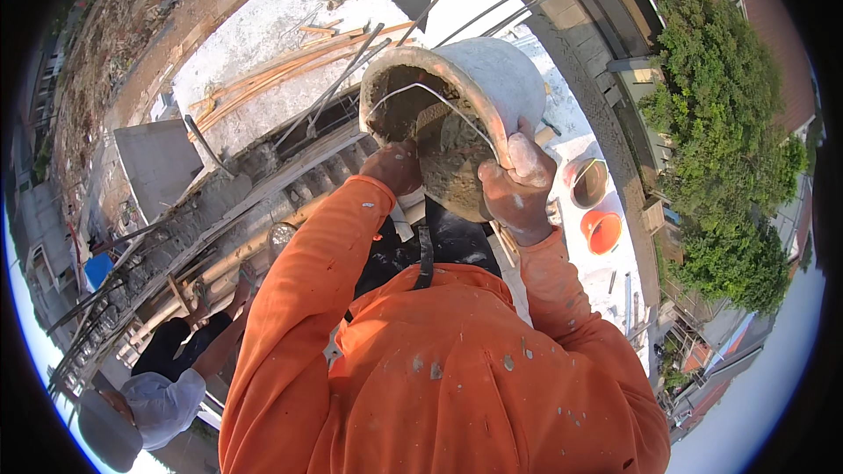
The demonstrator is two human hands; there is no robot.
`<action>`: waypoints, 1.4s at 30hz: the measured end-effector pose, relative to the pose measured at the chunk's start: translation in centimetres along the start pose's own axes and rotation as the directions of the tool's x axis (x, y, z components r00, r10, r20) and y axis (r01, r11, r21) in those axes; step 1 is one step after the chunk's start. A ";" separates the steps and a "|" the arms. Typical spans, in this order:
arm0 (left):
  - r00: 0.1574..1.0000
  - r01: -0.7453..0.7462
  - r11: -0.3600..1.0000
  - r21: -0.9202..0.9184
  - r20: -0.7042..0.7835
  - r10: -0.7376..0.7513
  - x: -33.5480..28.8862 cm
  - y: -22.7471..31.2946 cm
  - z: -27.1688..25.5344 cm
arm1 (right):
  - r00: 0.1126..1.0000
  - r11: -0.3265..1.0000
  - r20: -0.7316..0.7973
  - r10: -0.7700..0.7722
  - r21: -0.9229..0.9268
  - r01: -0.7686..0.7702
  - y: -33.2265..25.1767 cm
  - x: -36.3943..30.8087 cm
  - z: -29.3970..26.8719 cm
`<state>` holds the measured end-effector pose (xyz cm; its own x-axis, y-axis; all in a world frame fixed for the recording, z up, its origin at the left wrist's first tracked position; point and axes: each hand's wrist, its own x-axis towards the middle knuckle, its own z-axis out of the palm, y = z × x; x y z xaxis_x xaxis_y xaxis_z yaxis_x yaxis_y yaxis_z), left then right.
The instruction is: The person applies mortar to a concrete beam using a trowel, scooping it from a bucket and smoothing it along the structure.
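A large grey bucket (514, 70), crusted with cement, is tipped on its side in front of me with its mouth toward me. Its wire handle arcs across the opening. Wet grey-brown mortar (452, 167) shows at and below the mouth; I cannot tell how much of it is still inside the bucket. My left hand (395, 167) is closed at the lower left of the rim, its fingertips partly hidden. On the right side of the rim, my right hand (520, 189) is wrapped round the edge, its fingers smeared with cement.
To the right, a smaller bucket (587, 183) and an orange bucket (602, 232) rest on a white surface. Long wooden strips (263, 79) and metal bars lie ahead on the left. A co-worker (162, 404) is at the lower left beside beams. A street and trees (716, 105) lie beyond the right edge.
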<state>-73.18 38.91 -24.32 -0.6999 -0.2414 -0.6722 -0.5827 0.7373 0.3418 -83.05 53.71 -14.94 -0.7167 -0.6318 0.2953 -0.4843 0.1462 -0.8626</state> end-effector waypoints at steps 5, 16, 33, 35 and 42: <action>0.847 -0.517 0.839 0.170 -0.044 0.530 0.7 -2.1 8.9 | 0.990 0.995 0.135 0.051 0.077 -0.061 -0.9 -0.2 -2.4; 0.900 -0.437 0.856 -0.278 -0.134 0.416 -3.2 3.3 2.4 | 0.794 0.708 -0.081 0.602 0.515 -0.484 -2.0 -0.4 -4.1; 0.986 -0.117 0.985 -0.127 -0.132 0.100 -12.4 -13.3 4.4 | 0.242 0.404 -0.346 0.907 0.549 -0.732 16.3 -14.1 -0.3; 0.989 -0.134 0.985 -0.106 -0.072 0.127 -10.8 -17.0 4.9 | 0.390 0.533 -0.364 0.846 0.537 -0.654 15.8 -14.8 -1.0; 0.863 0.284 0.952 -0.118 0.465 -0.199 7.0 -29.1 4.6 | 0.344 0.558 -0.490 0.801 0.403 -0.726 17.8 -19.2 -3.9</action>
<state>-59.23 18.70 -41.97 -0.2956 -0.0617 -0.9533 -0.8019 0.5585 0.2124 -79.86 71.40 -34.34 -0.8803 0.2724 -0.3884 0.4521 0.2334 -0.8609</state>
